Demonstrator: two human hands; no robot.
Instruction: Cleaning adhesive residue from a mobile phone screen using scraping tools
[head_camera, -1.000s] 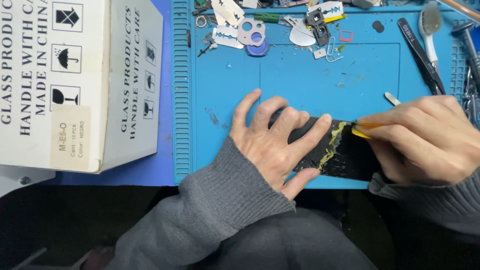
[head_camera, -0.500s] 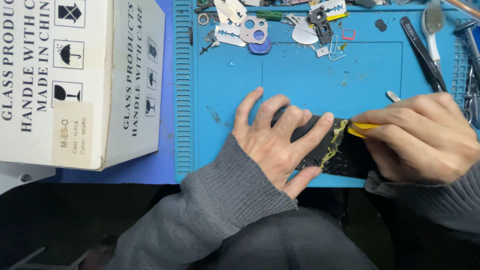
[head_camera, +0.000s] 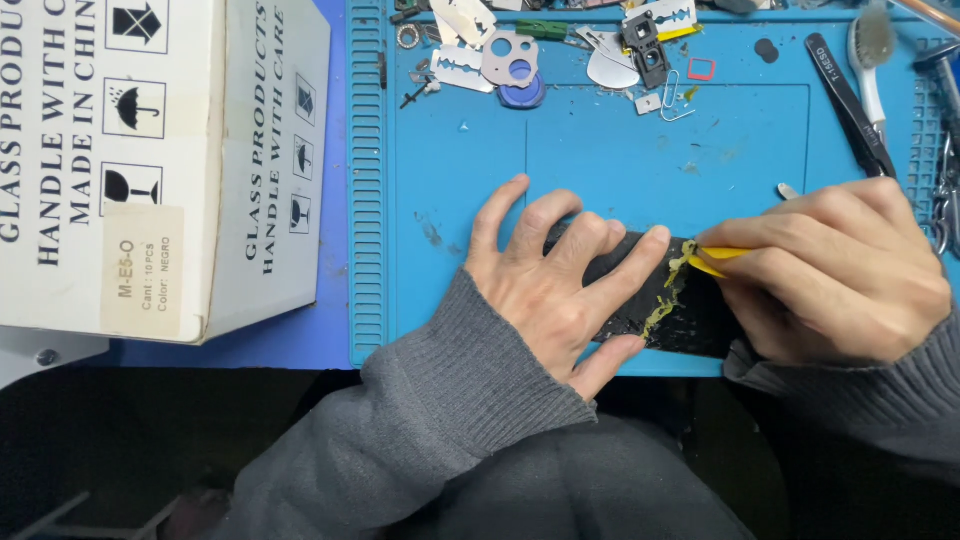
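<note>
A flat black panel (head_camera: 690, 320) lies on the blue work mat (head_camera: 600, 160) near its front edge. My left hand (head_camera: 555, 280) presses down flat on the panel's left part, fingers spread. My right hand (head_camera: 840, 270) grips a small yellow scraper (head_camera: 718, 258) whose tip touches the panel's top edge. A ragged strip of yellowish glue residue (head_camera: 668, 300) runs down the panel just left of the tip. Most of the panel is hidden under both hands.
A white cardboard box (head_camera: 150, 160) stands left of the mat. Small metal parts, razor blades (head_camera: 462, 68) and a paper clip lie along the mat's far edge. Black tweezers (head_camera: 850, 105) and a brush (head_camera: 868, 60) rest at the far right.
The right hand and scraper have shifted slightly along the panel's edge. The left hand has stayed pressed on the panel.
</note>
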